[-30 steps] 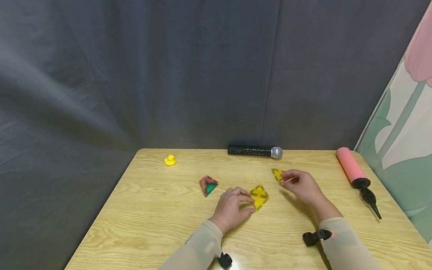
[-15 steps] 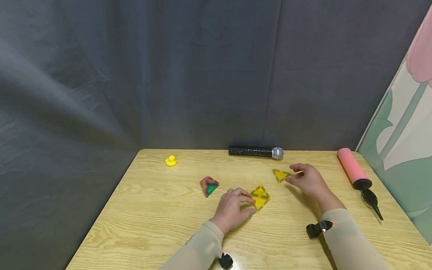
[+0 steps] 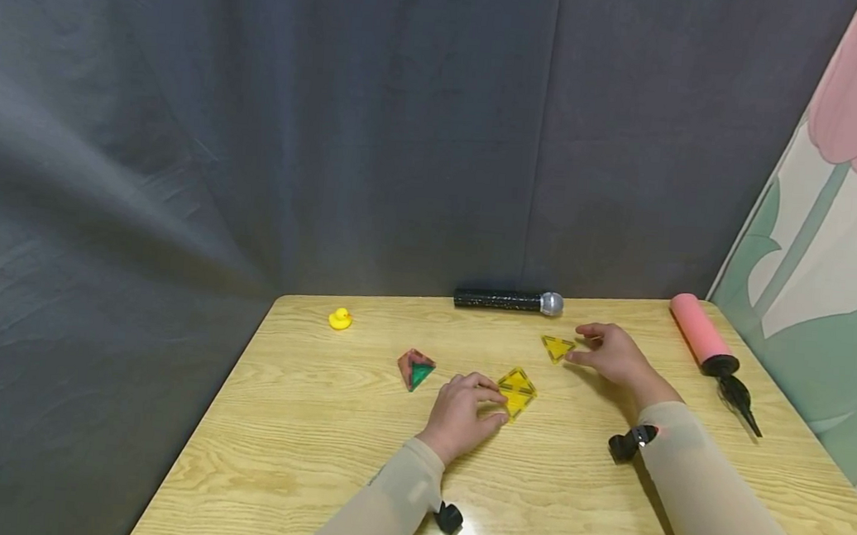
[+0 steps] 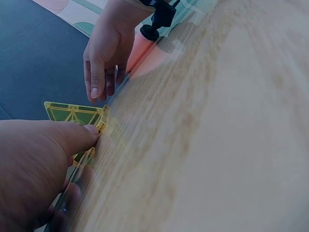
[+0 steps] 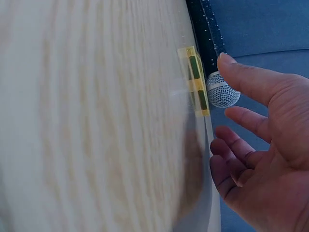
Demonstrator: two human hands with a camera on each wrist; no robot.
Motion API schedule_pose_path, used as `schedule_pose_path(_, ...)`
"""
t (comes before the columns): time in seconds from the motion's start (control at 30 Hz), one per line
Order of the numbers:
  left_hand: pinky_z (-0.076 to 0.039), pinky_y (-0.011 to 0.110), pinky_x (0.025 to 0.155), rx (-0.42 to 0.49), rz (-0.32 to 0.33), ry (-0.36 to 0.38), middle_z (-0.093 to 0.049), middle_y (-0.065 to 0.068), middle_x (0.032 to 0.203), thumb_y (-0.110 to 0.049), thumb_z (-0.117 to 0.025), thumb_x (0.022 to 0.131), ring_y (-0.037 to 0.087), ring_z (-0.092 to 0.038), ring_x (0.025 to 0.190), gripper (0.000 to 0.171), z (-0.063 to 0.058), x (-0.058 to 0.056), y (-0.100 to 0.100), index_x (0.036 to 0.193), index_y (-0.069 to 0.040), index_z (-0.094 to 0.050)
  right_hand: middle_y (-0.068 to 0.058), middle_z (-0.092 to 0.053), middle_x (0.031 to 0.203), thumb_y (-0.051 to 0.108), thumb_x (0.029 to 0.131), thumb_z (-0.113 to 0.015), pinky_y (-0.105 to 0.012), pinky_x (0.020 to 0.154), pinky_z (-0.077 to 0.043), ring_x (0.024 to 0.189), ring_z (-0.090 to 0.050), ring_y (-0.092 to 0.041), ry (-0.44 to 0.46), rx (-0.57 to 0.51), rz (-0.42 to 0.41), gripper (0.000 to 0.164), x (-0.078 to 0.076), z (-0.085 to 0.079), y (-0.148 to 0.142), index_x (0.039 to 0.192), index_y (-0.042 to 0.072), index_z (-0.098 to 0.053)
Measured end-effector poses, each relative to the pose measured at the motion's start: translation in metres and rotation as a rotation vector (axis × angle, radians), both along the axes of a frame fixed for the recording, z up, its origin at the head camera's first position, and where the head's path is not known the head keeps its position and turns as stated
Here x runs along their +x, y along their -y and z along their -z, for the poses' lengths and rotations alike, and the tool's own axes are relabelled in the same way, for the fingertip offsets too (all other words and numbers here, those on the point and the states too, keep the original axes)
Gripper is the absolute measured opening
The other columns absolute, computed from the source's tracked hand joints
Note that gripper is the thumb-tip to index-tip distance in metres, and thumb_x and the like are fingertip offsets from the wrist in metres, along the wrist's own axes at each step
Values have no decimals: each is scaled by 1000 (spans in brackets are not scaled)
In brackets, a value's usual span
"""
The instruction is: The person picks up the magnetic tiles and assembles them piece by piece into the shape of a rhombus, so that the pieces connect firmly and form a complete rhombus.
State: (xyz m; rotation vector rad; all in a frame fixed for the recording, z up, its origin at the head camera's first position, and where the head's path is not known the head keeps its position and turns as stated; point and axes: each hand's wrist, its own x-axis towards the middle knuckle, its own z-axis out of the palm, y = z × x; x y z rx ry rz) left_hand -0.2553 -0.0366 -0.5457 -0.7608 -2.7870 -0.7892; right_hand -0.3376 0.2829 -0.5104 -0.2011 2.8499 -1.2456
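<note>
My left hand (image 3: 463, 415) holds a yellow see-through magnetic-tile piece (image 3: 520, 387) by its left side, with thumb and fingers at its edge. In the left wrist view, the thumb lies against this yellow piece (image 4: 72, 112), whose ribbed triangular face rises above the tabletop. A single yellow triangular magnetic tile (image 3: 557, 348) lies flat farther back. Just right of that tile, my right hand (image 3: 611, 356) hovers with thumb and fingers spread and nothing between them. The right wrist view shows the same tile (image 5: 194, 82) edge-on, apart from the right fingers.
A red and green magnetic-tile piece (image 3: 416, 369) lies left of the left hand. Behind it sits a yellow rubber duck (image 3: 339, 319). A black microphone (image 3: 504, 300) lies along the wooden table's back edge, and a pink hand pump (image 3: 702, 330) along the right.
My right hand has let go of the yellow triangular tile and drawn back slightly to the right, its fingers spreading. The left hand has kept its place on the yellow piece.
</note>
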Motion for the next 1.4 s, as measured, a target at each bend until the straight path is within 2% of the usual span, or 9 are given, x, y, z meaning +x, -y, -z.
schedule_pose_path(0.47,-45,35,102,7,1,-6,-62,-19,126,-44,-80,93,8,-56,115,25,1,0,0,117,-34,-80,-30,-54,146,30,89,-86,-58,114,-38,125,-51,-42,91,-31,5,77,-7,6,3,147,-7,-52)
schedule_pose_path(0.73,-45,34,101,4,3,-12,-62,-19,125,-44,-80,93,8,-56,114,25,3,-2,0,116,-35,-80,-31,-55,145,32,88,-87,-60,114,-37,131,-51,-46,62,18,-33,76,-9,5,7,144,-9,-55)
schedule_pose_path(0.97,-44,35,102,10,2,-5,-62,-19,125,-43,-80,94,8,-56,115,25,3,-2,0,117,-34,-80,-30,-57,140,33,86,-89,-57,110,-41,121,-54,-42,53,24,-29,76,-10,5,11,141,-8,-58)
schedule_pose_path(1.4,-44,35,102,6,-4,8,-62,-19,125,-43,-80,94,8,-56,115,25,1,-1,-1,117,-33,-80,-28,-59,140,38,83,-91,-58,111,-40,124,-55,-41,42,62,-37,78,-15,9,17,140,-7,-60)
